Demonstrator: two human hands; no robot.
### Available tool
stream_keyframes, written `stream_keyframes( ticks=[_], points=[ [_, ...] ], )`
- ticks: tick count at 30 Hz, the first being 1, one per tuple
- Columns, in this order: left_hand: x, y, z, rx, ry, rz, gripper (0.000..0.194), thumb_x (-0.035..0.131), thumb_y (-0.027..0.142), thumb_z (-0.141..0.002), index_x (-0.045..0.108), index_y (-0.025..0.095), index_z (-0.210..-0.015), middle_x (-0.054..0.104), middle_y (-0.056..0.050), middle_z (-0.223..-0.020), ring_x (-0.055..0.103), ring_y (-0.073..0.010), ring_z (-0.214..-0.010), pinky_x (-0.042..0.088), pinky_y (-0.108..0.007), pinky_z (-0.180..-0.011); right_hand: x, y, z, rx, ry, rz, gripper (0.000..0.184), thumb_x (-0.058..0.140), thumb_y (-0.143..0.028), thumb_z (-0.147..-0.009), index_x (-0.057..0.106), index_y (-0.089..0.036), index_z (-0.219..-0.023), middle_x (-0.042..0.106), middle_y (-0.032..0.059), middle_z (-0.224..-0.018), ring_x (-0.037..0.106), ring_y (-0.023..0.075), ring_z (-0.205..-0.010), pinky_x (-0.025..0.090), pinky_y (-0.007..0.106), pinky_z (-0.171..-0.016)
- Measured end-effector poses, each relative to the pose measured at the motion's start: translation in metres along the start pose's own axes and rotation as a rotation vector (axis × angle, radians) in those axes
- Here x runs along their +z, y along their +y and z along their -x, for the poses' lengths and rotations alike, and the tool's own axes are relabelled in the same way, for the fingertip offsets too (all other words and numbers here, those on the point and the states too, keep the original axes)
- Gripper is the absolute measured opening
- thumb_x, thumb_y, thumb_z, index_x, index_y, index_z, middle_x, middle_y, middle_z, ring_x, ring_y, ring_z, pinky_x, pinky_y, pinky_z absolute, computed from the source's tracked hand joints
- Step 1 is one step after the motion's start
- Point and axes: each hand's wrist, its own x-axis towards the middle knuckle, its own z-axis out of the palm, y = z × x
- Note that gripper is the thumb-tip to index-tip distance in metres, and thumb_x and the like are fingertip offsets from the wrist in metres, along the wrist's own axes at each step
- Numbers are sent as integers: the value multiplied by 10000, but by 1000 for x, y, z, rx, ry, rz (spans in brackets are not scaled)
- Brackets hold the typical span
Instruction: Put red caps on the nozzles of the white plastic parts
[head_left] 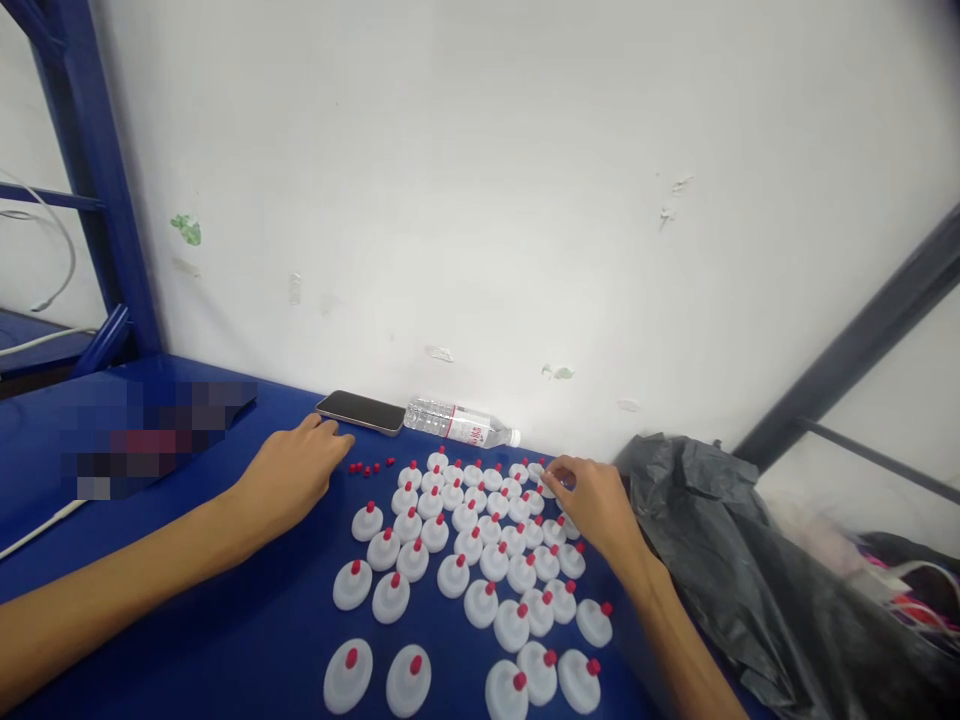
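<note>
Many round white plastic caps (512, 627), each with a red tip, stand in loose rows across the blue tabletop (247, 640). At the back right, the thumb and index finger of my right hand (596, 500) close on one red-tipped white cap (535, 470). My left hand (296, 475) rests on the table left of the rows, its fingers stretched forward and slightly bent, seemingly holding nothing. Several small loose red tips (367, 470) lie just to the right of its fingers.
A dark phone (362, 411) and a clear water bottle (461, 424) lie along the wall. A black plastic bag (720, 540) sits to the right of my right arm. At left are a blurred-out object (161, 435), a white cable (45, 525) and a blue metal post (112, 170).
</note>
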Motion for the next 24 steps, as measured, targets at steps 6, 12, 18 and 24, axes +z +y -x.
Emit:
stream_keyframes(
  ticks=[6, 12, 18, 24],
  points=[
    [2, 5, 4, -2, -88, -27, 87, 637, 206, -796, 695, 268, -816, 753, -55, -873, 680, -304, -874, 505, -354, -633, -2, 0, 0, 17, -49, -17, 171, 554, -366, -859, 683, -262, -820, 740, -8, -724, 690, 199, -706, 453, 310, -675],
    [1, 6, 3, -14, -113, -9, 114, 617, 209, -808, 696, 277, -852, 750, -46, -892, 697, -291, -880, 501, -347, -657, -4, 1, 1, -7, -82, -27, 197, 561, -374, -856, 688, -261, -757, 738, -5, -710, 691, 200, -706, 469, 304, -670],
    [-4, 9, 3, -25, -158, -2, 107, 608, 257, -836, 697, 269, -894, 751, -49, -938, 712, -293, -904, 509, -353, -673, -2, 0, 2, -28, -36, 11, 300, 459, -435, -932, 688, -253, -865, 741, 38, -879, 661, 239, -857, 448, 368, -794],
    [-6, 11, 3, -22, -192, -7, 102, 596, 268, -860, 683, 260, -911, 746, -58, -975, 717, -315, -933, 516, -375, -684, 10, -1, 3, -95, -48, 4, 336, 357, -385, -987, 651, -273, -1106, 695, 36, -1149, 585, 234, -1108, 397, 403, -961]
  ],
)
